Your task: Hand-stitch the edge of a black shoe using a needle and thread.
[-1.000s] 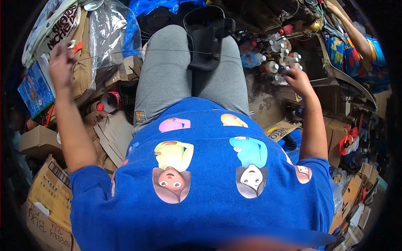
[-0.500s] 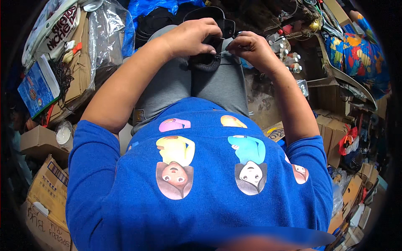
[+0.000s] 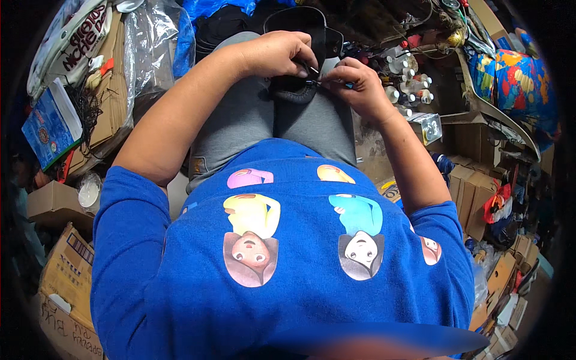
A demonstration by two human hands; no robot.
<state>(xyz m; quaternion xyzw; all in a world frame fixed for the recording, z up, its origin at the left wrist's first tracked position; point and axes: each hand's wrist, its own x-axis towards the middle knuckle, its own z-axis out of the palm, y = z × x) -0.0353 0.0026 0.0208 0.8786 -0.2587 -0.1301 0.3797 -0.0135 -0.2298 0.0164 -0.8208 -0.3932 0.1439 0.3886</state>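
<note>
In the head view, the black item (image 3: pixel 294 94) lay on my grey trousers (image 3: pixel 234 120). My left hand (image 3: pixel 283 55) and right hand (image 3: pixel 362 89) were close together over it, fingers bent; what each pinched could not be determined.

A black fabric piece (image 3: pixel 294 94) lies over grey-trousered legs (image 3: pixel 324 123). At their three o'clock lie clear plastic bottles (image 3: pixel 413 84); at nine, a flat blue book (image 3: pixel 48 125).

Two bare hands (image 3: pixel 283 54), one black soft fabric item (image 3: pixel 294 95), one blue flat rectangular booklet (image 3: pixel 47 123), two grey trouser legs (image 3: pixel 240 123).
</note>
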